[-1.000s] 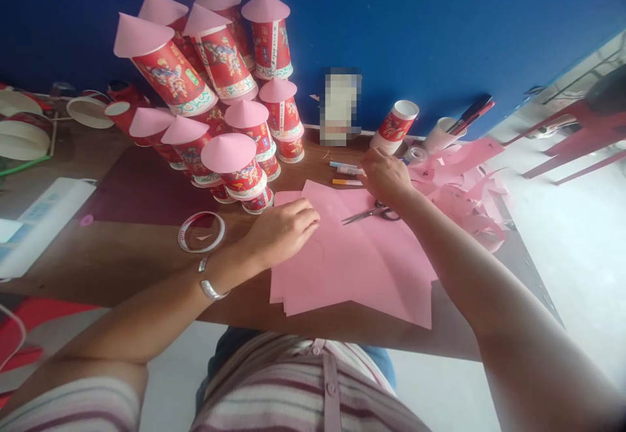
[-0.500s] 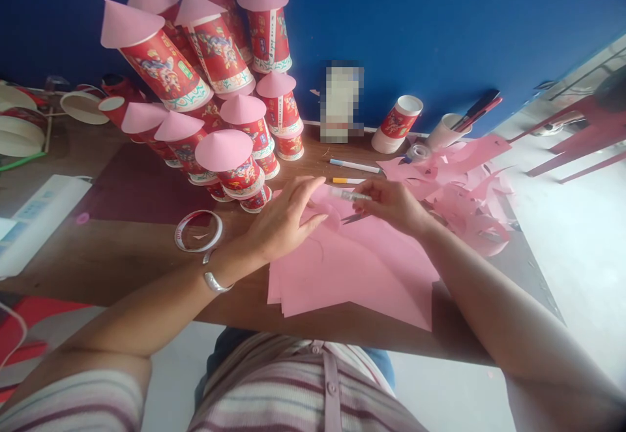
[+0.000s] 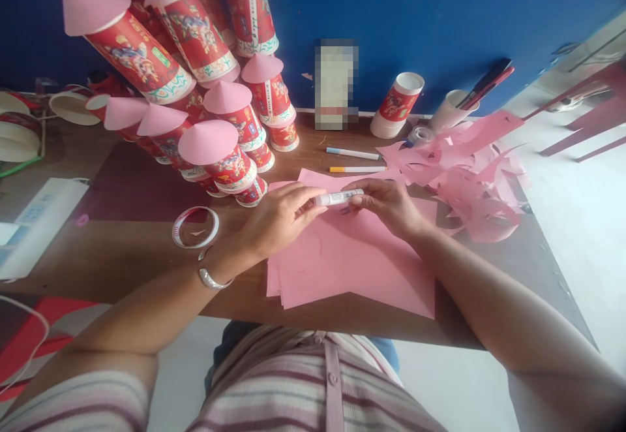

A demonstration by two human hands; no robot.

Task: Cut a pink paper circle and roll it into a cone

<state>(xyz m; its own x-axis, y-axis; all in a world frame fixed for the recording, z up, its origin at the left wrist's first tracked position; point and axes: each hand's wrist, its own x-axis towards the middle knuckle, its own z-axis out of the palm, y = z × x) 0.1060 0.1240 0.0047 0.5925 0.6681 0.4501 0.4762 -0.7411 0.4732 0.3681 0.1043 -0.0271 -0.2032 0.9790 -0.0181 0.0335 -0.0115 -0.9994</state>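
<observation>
A white glue stick [image 3: 338, 197] with printing on its side lies level between my two hands. My left hand [image 3: 281, 220] pinches its left end between thumb and fingers. On the other end, my right hand [image 3: 391, 205] is closed with thumb and fingertips. Dark pointed tips [image 3: 346, 209], perhaps scissors, show just beneath the glue stick; the rest is hidden by my right hand. Below both hands lies a stack of pink paper sheets [image 3: 352, 262], with a faint curved line near its left side.
Several red patterned paper cups with pink cone tops [image 3: 210, 141] stand stacked at back left. A tape roll [image 3: 195, 227], two markers [image 3: 352, 154], pink paper scraps [image 3: 469, 190], a red cup [image 3: 397, 106], a pen cup [image 3: 452, 111] and a white power strip [image 3: 42, 223] surround the work area.
My left hand, raised with fingers apart near a pink paper piece, has come to pinch the glue stick's end. That piece no longer shows. The view has shifted slightly.
</observation>
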